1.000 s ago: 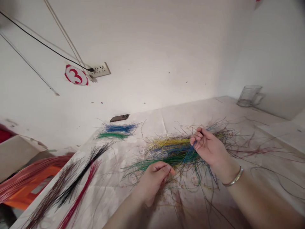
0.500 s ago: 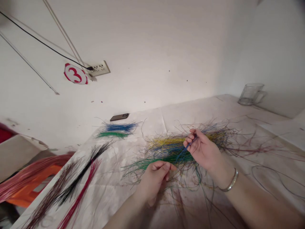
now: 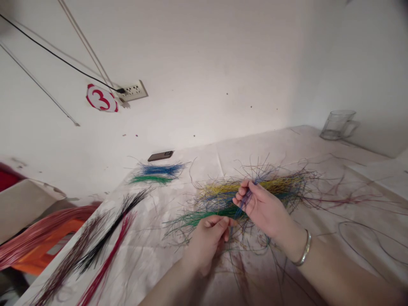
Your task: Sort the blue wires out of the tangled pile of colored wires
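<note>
My right hand [image 3: 259,208], with a silver bangle on its wrist, is closed around a small bunch of blue-purple wires [image 3: 245,199]. Their thin ends fan out above the fingers, and their lower ends point down toward my left hand [image 3: 210,236]. That left hand is closed in a pinch, thumb against forefinger; whatever lies in the pinch is too small to make out. Under and behind both hands spreads a tangled heap of wires: a yellow layer [image 3: 219,187] at the back, blue in the middle and green wires [image 3: 194,217] in front.
Left on the white-covered table [image 3: 153,255] lie brown wires [image 3: 75,255], black wires [image 3: 110,231] and red wires [image 3: 111,255]. Small blue [image 3: 162,169] and green bundles [image 3: 151,179] sit near a phone [image 3: 160,156]. A glass mug [image 3: 337,126] stands back right. Pinkish wires [image 3: 41,231] rest over an orange stool [image 3: 41,259].
My right hand has moved left and slightly down, closer to my left hand, bringing the blue-purple wires along. The left hand has stayed nearly in place.
</note>
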`<state>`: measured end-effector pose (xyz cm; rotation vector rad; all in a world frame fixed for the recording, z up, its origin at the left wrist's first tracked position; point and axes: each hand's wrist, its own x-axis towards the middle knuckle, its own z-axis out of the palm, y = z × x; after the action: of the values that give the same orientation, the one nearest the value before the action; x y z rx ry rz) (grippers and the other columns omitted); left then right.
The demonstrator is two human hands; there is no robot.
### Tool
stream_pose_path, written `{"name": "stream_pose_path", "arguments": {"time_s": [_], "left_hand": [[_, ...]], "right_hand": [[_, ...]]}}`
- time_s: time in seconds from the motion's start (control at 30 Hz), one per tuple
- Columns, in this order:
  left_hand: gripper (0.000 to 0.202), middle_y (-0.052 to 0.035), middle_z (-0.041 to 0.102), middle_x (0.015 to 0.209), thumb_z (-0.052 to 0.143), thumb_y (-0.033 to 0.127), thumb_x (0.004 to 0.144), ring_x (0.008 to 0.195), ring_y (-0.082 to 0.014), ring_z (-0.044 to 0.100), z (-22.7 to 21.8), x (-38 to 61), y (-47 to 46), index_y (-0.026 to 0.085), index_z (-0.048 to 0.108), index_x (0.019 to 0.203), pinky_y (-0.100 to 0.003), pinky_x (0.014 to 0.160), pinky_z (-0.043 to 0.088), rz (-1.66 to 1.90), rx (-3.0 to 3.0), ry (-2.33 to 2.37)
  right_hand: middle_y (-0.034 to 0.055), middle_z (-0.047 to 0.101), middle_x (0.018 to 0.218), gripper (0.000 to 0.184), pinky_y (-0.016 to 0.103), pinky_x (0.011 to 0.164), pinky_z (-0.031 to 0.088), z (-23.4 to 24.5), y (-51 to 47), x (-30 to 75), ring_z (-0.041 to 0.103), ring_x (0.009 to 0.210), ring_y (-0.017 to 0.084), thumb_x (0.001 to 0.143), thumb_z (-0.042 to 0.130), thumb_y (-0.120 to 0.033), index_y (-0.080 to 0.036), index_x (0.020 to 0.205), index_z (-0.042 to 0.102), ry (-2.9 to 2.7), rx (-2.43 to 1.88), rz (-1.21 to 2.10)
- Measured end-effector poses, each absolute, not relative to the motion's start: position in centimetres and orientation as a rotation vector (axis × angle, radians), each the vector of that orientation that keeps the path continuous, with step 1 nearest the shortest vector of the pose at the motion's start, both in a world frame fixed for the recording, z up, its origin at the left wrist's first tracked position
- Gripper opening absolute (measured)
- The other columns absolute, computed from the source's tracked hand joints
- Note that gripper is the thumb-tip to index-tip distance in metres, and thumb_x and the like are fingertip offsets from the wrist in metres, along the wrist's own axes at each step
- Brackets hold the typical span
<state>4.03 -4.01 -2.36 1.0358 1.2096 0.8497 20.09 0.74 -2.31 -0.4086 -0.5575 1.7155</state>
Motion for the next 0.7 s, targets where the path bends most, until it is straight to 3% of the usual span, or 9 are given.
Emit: {"name": "stream_pose_path", "arguments": {"time_s": [0.2,0.33,0.5,0.6,0.7], "left_hand": [[0.037,0.004,0.043,0.052,0.058,0.046,0.08,0.041,-0.0053,0.026,-3.2,4.0,-4.2,0.011,0.069,0.083,-0.022,0.042,0.015,0.82,1.102,1.208],[0.038,0.0039,0.042,0.052,0.054,0.046,0.083,0.044,-0.0064,0.026,-2.9,4.1,-4.2,0.012,0.069,0.084,-0.023,0.044,0.016,0.78,1.22,1.223],[0.031,0.0009,0.047,0.056,0.052,0.037,0.084,0.054,-0.0106,0.038,-2.0,4.3,-4.5,0.014,0.072,0.076,-0.024,0.052,0.025,0.66,1.593,1.243],[0.028,-0.0011,0.053,0.061,0.051,0.03,0.084,0.062,-0.0133,0.048,-1.7,4.5,-4.8,0.016,0.073,0.074,-0.025,0.058,0.031,0.61,1.845,1.186],[0.036,-0.002,0.053,0.059,0.049,0.037,0.086,0.059,-0.0135,0.049,-1.7,4.3,-4.9,0.014,0.069,0.065,-0.026,0.057,0.032,0.639,1.851,1.201]], "right_hand": [[-0.0001,0.056,0.072,0.017,0.031,0.072,0.046,-2.3,0.0,19.2,0.054,0.071,0.013,0.086,0.057,-0.035,-0.019,0.081,0.061,-0.598,-0.431,1.768],[-0.0048,0.044,0.06,0.018,0.026,0.063,0.044,-1.7,-0.3,19.2,0.042,0.057,0.009,0.088,0.055,-0.033,-0.018,0.079,0.058,-0.555,-0.432,1.792],[-0.0085,0.023,0.054,0.019,0.019,0.042,0.023,-1.1,0.0,19.9,0.021,0.046,0.006,0.088,0.055,-0.032,-0.017,0.076,0.054,-0.495,-0.425,1.807],[-0.0087,0.02,0.055,0.017,0.019,0.04,0.015,-0.9,0.3,20.5,0.017,0.045,0.005,0.087,0.056,-0.031,-0.017,0.076,0.053,-0.474,-0.442,1.796],[-0.0089,0.018,0.055,0.016,0.019,0.039,0.01,-0.7,0.5,21.2,0.015,0.045,0.005,0.087,0.055,-0.029,-0.018,0.076,0.051,-0.468,-0.465,1.799]]}}
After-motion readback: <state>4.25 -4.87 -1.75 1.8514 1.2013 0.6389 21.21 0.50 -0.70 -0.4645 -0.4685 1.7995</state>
